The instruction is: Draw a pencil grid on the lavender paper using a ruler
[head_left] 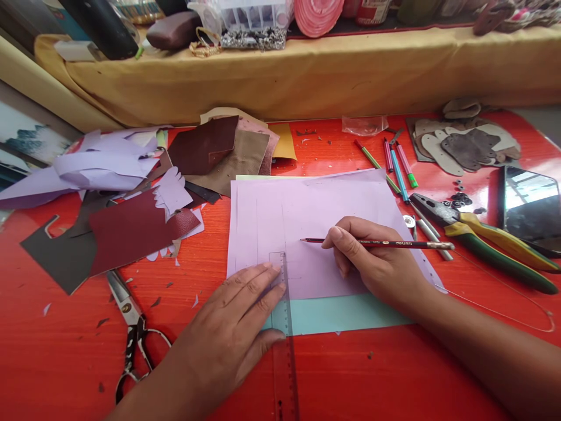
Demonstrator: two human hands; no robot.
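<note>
Sheets of purple paper [263,216] lie on a teal sheet [342,314], with thin pencil lines drawn on the left part. My left hand [236,316] rests over a clear ruler [284,374], fingers stretched out and pressing on it; the ruler runs from the paper toward the near edge. In my right hand [368,257] is a dark red pencil [394,243], pinched between thumb and fingers, its tip pointing left just over the purple paper, to the right of the ruler. Whether the tip touches the paper I cannot tell.
Scissors [131,316], leather scraps [131,231] and purple paper offcuts [100,166] lie at left. Pliers [482,234], a phone [530,204], colored pens [398,164] and leather pieces [471,146] are at right. A cloth-covered shelf [284,79] stands behind the red table [65,351].
</note>
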